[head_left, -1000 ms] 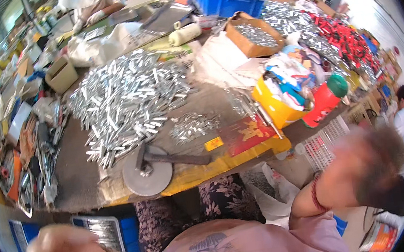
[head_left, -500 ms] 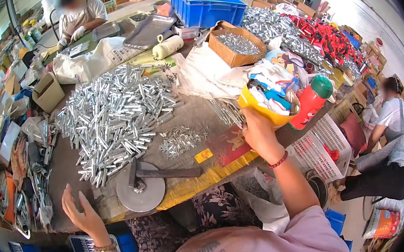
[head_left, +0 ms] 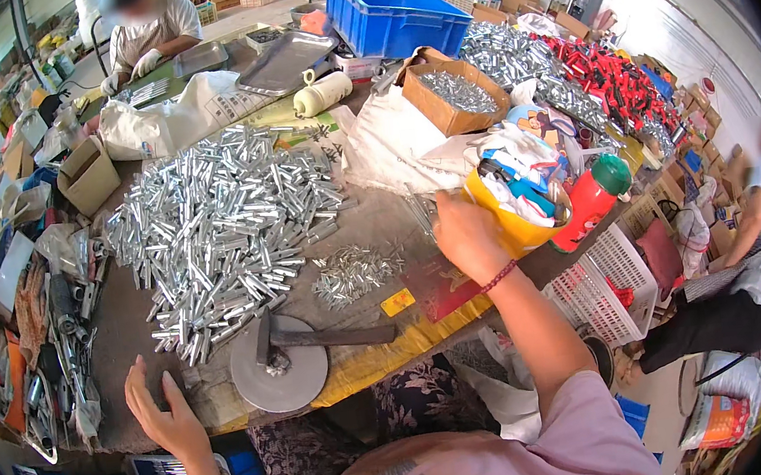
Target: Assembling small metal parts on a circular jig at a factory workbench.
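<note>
My right hand (head_left: 473, 238) reaches over a bunch of thin metal rods (head_left: 420, 214), its fingers curled down around them and partly hidden. A yellow bowl (head_left: 501, 222) with colourful packets in it stands right beside that hand. Low at the left table edge, my left hand (head_left: 164, 414) is held with its fingers apart and nothing in it. Between the hands, a hammer (head_left: 335, 336) lies with its head on a round metal plate (head_left: 281, 391). Beyond it are a large heap of silver metal tubes (head_left: 219, 218) and a small pile of tiny metal pins (head_left: 356, 273).
A red bottle with a green cap (head_left: 593, 204) stands right of the bowl. Farther back are a cardboard box (head_left: 441, 107) of metal parts and a blue crate (head_left: 394, 25). Tools and bags crowd the left edge. One person sits across the table, another at the far right.
My right hand has moved left from the bowl's side onto the metal rods. My left hand stays open near the table edge. The whole view has shifted slightly.
</note>
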`<action>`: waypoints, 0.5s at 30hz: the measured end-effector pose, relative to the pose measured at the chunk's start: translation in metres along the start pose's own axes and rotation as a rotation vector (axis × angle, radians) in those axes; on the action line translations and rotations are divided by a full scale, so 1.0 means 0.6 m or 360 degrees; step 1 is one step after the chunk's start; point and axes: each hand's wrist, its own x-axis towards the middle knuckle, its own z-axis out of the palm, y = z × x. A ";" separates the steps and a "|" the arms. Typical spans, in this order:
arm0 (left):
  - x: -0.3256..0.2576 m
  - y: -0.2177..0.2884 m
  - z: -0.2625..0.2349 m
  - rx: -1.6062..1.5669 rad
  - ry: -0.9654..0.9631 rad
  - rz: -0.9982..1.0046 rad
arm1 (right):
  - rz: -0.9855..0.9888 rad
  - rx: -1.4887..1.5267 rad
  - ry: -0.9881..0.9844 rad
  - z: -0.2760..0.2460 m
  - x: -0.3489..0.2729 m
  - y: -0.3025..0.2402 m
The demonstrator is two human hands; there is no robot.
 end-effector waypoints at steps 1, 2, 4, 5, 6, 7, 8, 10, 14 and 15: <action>0.000 -0.001 0.000 0.0015 -0.0006 0.0015 | -0.0004 0.0000 0.0002 0.011 -0.002 -0.010; 0.002 0.000 0.002 0.0026 -0.0012 0.0036 | -0.0134 -0.0060 0.0160 0.028 -0.013 -0.019; 0.002 0.006 0.004 0.0005 -0.0013 0.0013 | -0.0254 -0.0123 0.0321 0.042 -0.028 -0.032; 0.002 0.008 0.004 -0.0013 -0.0017 -0.0012 | -0.0368 -0.0103 0.0336 0.042 -0.035 -0.037; 0.002 0.007 0.005 -0.0023 -0.0022 -0.0003 | -0.0479 -0.0084 0.0352 0.039 -0.041 -0.043; 0.001 0.004 0.003 -0.0010 -0.0021 -0.0003 | -0.0489 -0.0007 0.0346 0.028 -0.053 -0.055; 0.000 0.001 0.002 0.0002 -0.0021 -0.0002 | -0.0472 -0.0010 0.0348 0.030 -0.058 -0.055; -0.001 -0.003 0.001 -0.0014 -0.0043 -0.0023 | -0.0623 0.0153 0.0486 0.032 -0.065 -0.052; -0.002 -0.011 0.001 0.0024 -0.0047 -0.0029 | -0.0514 0.0388 0.0681 0.000 -0.078 -0.026; -0.004 -0.012 0.001 0.0045 -0.0049 -0.0019 | -0.0554 0.0340 0.0796 0.002 -0.069 -0.002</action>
